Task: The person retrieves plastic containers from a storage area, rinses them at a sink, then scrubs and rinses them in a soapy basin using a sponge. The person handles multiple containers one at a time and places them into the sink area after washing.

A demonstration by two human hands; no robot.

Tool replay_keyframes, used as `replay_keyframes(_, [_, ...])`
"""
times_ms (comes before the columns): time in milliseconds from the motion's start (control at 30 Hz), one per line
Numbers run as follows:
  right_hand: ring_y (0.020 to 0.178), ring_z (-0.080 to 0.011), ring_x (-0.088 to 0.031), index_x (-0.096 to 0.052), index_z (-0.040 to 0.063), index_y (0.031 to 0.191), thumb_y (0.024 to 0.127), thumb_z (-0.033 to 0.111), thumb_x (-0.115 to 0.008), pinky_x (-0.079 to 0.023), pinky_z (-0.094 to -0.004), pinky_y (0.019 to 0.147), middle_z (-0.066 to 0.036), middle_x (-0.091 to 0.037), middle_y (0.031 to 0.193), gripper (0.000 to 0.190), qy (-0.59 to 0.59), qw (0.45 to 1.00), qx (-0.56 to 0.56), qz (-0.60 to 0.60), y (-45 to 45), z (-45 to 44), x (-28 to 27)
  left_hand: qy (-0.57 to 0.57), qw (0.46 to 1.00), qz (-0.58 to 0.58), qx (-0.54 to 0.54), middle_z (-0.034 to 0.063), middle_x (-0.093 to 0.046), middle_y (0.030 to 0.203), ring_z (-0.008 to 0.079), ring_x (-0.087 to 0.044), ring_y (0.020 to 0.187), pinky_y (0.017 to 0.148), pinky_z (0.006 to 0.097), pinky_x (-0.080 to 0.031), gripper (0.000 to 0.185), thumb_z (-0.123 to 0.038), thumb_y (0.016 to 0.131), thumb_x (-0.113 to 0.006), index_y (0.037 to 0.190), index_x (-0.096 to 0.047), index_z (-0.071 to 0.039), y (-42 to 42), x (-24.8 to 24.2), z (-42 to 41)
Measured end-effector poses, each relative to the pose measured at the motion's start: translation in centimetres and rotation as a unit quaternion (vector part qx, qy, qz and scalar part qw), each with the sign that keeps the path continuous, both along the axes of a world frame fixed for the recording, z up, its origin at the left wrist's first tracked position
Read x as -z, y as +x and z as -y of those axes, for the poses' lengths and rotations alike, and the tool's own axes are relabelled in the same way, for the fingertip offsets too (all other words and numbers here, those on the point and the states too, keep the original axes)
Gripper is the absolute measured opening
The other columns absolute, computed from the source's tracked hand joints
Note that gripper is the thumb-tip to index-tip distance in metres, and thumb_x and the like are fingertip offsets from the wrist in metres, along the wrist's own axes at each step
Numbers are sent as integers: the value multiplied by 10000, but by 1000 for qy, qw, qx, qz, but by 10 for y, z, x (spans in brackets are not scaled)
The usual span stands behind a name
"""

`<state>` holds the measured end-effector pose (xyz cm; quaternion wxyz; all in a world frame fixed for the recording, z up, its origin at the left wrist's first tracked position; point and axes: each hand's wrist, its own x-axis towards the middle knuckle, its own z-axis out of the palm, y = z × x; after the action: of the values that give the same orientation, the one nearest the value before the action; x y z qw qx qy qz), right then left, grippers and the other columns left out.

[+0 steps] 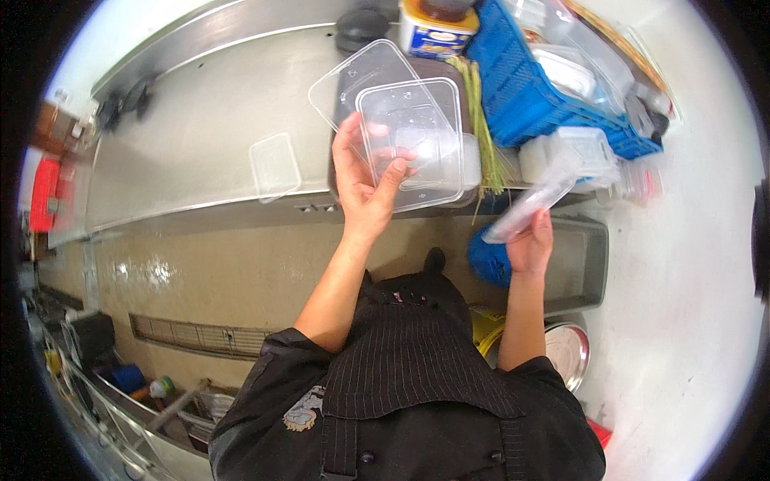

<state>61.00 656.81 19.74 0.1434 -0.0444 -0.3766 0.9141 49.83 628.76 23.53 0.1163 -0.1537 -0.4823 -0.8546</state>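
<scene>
My left hand point(364, 183) holds a clear rectangular plastic lid point(436, 99) by its left side, fingers behind and thumb in front. A second clear lid point(337, 84) shows behind it at an angle; whether the hand holds that one too, I cannot tell. Beneath them lies a dark brown tray or board point(442, 69), with a small translucent container point(472, 159) partly hidden by the front lid. On the right, my right hand point(532, 243) grips clear plastic pieces, likely lids point(529, 198), blurred and tilted, below a group of clear plastic containers point(580, 147).
A smaller clear lid point(275, 165) lies on the steel counter point(198, 132) near its front edge. Green stalks point(481, 132) lie beside a blue plastic crate point(511, 84) of containers. A labelled tub point(436, 39) stands behind. Below are a blue bag point(490, 258) and grey bin point(580, 261).
</scene>
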Motion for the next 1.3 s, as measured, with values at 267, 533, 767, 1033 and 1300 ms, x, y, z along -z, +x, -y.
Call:
replay_keyframes(267, [1168, -255, -641, -586, 59, 1261, 1053, 293, -545, -548, -476, 962, -97, -655, 1263, 316, -31, 993, 101, 43, 18, -64, -10, -65, 996, -31, 54, 128, -512, 1217, 218, -669, 897, 743, 331, -598, 1165, 55, 799, -809, 1625, -12, -139, -16, -13, -119])
replay_keyframes(533, [1056, -157, -620, -553, 81, 1173, 1064, 167, -535, -527, -370, 927, -53, -631, 1175, 140, 12, 978, 208, 14, -2, -144, 0, -140, 977, -65, 145, 105, -510, 1176, 140, -611, 871, 776, 291, -554, 1170, 15, 821, -797, 1629, 39, -113, -8, -19, -270])
replay_keyframes(767, [977, -89, -530, -514, 27, 1170, 1022, 179, -632, -447, -254, 867, -15, -576, 1052, 243, 263, 917, 289, 84, 9, -233, 7, -300, 905, -30, 301, 106, -586, 1320, 196, -564, 1171, 1015, 342, -438, 600, -166, 973, -674, 1478, -401, 10, 21, 3, -393])
replay_keyframes(1033, [937, -262, -636, -651, 54, 1087, 828, 153, -781, -518, -362, 840, -115, -651, 1068, 306, 506, 630, 520, 276, 41, -481, -17, -156, 824, 282, 467, 117, -661, 1226, 244, -633, 1135, 1012, 368, -479, 532, -34, 843, -696, 1350, -544, 28, 13, 8, -421])
replay_keyframes(1300, [1243, -362, -504, -720, 115, 1073, 764, 219, -801, -415, -488, 1039, -125, -601, 1289, 336, 794, 380, 423, 214, -14, -543, -62, -162, 725, 461, 484, 174, -654, 1234, 307, -651, 1119, 988, 422, -520, 814, -101, 631, -790, 1377, -501, 48, 40, 31, -361])
